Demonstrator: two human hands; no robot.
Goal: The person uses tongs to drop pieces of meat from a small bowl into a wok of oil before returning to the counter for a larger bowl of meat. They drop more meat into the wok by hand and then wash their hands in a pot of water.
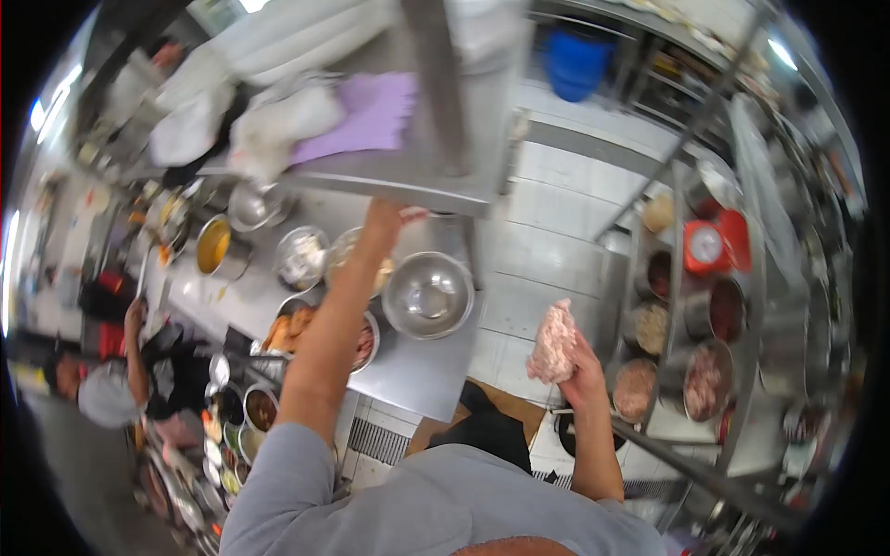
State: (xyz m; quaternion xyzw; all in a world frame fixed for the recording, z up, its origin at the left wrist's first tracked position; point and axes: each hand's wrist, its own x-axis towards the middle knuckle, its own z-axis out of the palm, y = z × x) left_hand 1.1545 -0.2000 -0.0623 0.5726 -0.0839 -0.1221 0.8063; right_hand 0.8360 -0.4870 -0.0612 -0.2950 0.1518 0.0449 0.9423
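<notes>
My right hand (586, 372) holds a lump of pale pink minced meat (554, 343) over the floor, between the steel table and the rack. My left arm stretches forward across the table. Only a small part of my left hand (413, 215) shows under the edge of the steel shelf (473, 190), and its fingers are hidden. Near that arm stands a wide steel bowl (428, 296) with nothing visible inside. Other bowls sit partly behind my forearm, among them one with white contents (302, 258).
At right, a rack (681, 389) carries pots of meat (709, 380) and a red scale (716, 243). A pot of yellow liquid (215, 246) stands on the table's left. A purple cloth (362, 116) lies on the shelf. Another person (111, 394) works at left. A blue bin (577, 65) stands far back.
</notes>
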